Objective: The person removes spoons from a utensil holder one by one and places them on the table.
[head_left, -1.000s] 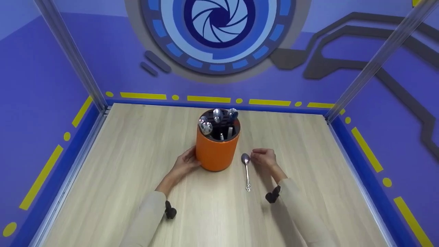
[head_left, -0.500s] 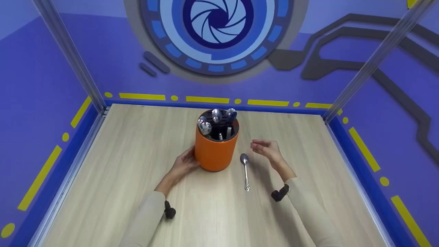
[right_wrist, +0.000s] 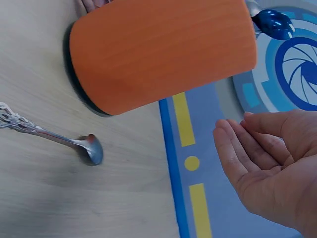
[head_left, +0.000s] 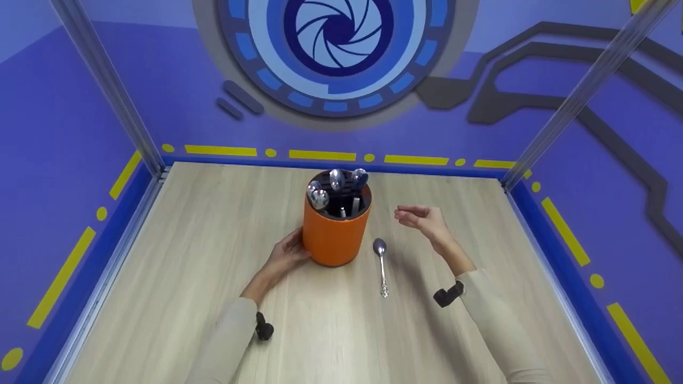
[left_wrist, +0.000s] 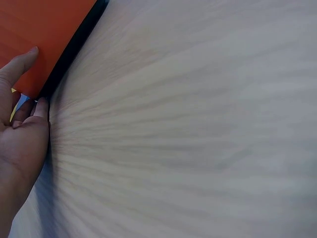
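An orange cylindrical utensil holder (head_left: pixel 335 240) with a black slotted top stands upright mid-table. Several spoons (head_left: pixel 336 179) stick out of it bowl-up, one of them with a dark blue bowl (right_wrist: pixel 275 24) in the right wrist view. My left hand (head_left: pixel 283 254) grips the holder low on its left side, thumb (left_wrist: pixel 22 65) along the front and fingers behind near the base. Right of the holder a silver spoon (head_left: pixel 382 266) with an ornate handle lies flat, bowl away from me. My right hand (head_left: pixel 428 221) is raised beyond that spoon, fingers nearly straight, thumb close to fingertips, holding nothing.
The pale wood table (head_left: pixel 213 213) is bounded by blue-purple printed panels (head_left: pixel 176 85) at the back and both sides. Metal posts (head_left: pixel 125 101) stand at the back corners. A small black wrist camera (head_left: pixel 264 326) sits on each sleeve.
My right hand has lifted from beside the spoon's bowl and moved away and slightly right, its fingers loosening. The spoon, the holder and my left hand stay in place.
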The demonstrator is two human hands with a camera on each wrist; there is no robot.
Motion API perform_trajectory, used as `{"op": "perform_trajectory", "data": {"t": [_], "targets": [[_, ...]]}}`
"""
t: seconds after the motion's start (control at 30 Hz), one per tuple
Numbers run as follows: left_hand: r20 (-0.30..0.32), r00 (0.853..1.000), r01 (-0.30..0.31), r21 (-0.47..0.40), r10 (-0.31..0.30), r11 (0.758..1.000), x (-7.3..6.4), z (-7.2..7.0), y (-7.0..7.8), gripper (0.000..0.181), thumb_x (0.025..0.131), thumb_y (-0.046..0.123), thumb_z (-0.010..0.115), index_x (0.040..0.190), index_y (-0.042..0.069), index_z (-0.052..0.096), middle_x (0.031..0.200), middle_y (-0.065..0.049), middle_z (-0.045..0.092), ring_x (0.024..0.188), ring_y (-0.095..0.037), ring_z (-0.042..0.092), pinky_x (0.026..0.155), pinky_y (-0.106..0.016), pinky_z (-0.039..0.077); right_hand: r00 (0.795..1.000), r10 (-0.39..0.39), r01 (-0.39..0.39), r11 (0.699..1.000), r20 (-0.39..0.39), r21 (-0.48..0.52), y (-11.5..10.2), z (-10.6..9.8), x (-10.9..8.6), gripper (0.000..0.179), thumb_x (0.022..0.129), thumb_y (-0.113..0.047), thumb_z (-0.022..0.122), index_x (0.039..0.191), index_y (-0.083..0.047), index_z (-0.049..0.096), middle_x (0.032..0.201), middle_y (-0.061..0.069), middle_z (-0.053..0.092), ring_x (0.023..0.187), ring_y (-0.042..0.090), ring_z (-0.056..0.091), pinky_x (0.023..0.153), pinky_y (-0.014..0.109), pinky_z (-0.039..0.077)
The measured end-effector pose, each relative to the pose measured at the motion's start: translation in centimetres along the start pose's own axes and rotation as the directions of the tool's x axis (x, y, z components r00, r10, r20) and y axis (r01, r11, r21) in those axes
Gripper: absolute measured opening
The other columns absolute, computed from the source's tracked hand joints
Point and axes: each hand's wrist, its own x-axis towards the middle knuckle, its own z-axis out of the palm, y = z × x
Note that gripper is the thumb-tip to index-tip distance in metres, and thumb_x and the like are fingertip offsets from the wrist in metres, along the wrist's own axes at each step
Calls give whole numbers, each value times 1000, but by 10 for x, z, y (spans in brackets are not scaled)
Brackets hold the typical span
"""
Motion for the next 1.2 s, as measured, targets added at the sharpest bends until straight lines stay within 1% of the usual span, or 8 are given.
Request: {"op": "perform_trajectory", "data": {"t": [0.13, 0.23, 0.4, 0.53, 0.67, 0.8, 0.97, 1.2], "targets": [[0, 1000, -4, -12, 4, 1000, 0, -1, 0, 82, 90, 5, 76, 160, 12, 34, 169, -11, 29, 158, -28, 26, 129, -43, 28, 999, -51, 51, 998, -10, 45, -14, -1, -1, 35, 101, -7, 64, 129, 14, 62, 124, 26, 71, 102, 14, 76, 94, 26, 61], [12, 1000, -5, -28, 6, 1000, 0, 0, 0, 82, 91, 3, 75, 161, 11, 31, 169, -13, 26, 158, -29, 24, 129, -43, 29, 996, -93, 94, 989, -18, 113, -26, 1, -2, 37, 99, -5, 65, 128, 17, 60, 120, 24, 73, 99, 12, 76, 92, 27, 62], [12, 1000, -6, -44, 6, 999, 0, 1, 1, 82, 93, 1, 72, 161, 8, 28, 170, -16, 24, 158, -32, 22, 128, -43, 30, 989, -145, 142, 967, -4, 213, -47, 13, -6, 39, 96, -2, 68, 127, 20, 59, 112, 18, 77, 99, 16, 77, 93, 33, 62], [9, 1000, 0, -47, 1, 999, 0, 1, 2, 81, 92, 0, 72, 161, 9, 30, 169, -14, 26, 158, -30, 25, 128, -41, 31, 990, -136, 120, 947, 34, 298, -61, 26, -11, 36, 96, 0, 68, 126, 18, 61, 106, 10, 79, 101, 21, 77, 96, 37, 61], [15, 1000, -3, -57, 4, 998, -1, -1, 1, 80, 92, -1, 72, 161, 9, 31, 169, -13, 27, 157, -29, 26, 128, -42, 31, 989, -121, 82, 932, 90, 353, -71, 40, -14, 36, 96, -1, 68, 127, 16, 62, 110, 15, 78, 105, 26, 76, 97, 37, 60], [8, 1000, -8, -48, 9, 999, -1, -2, 1, 80, 92, 0, 73, 160, 9, 33, 168, -13, 29, 157, -29, 28, 127, -42, 32, 983, -122, 66, 929, 134, 363, -75, 55, -15, 41, 96, -3, 69, 130, 17, 59, 116, 21, 75, 108, 29, 75, 100, 39, 59], [16, 1000, -9, -34, 9, 999, 0, -1, 1, 80, 92, 3, 74, 160, 10, 33, 168, -13, 29, 157, -29, 27, 127, -42, 32, 977, -121, 55, 939, 177, 340, -76, 71, -14, 42, 96, -6, 70, 131, 16, 59, 123, 25, 71, 112, 33, 73, 101, 37, 59], [36, 999, -26, -46, 28, 999, 0, -2, -1, 78, 94, 3, 71, 161, 9, 31, 169, -13, 28, 158, -29, 25, 127, -43, 31, 959, -161, 98, 960, 231, 262, -77, 91, -9, 42, 97, -11, 70, 131, 11, 62, 122, 15, 75, 113, 25, 74, 102, 34, 58]]}}
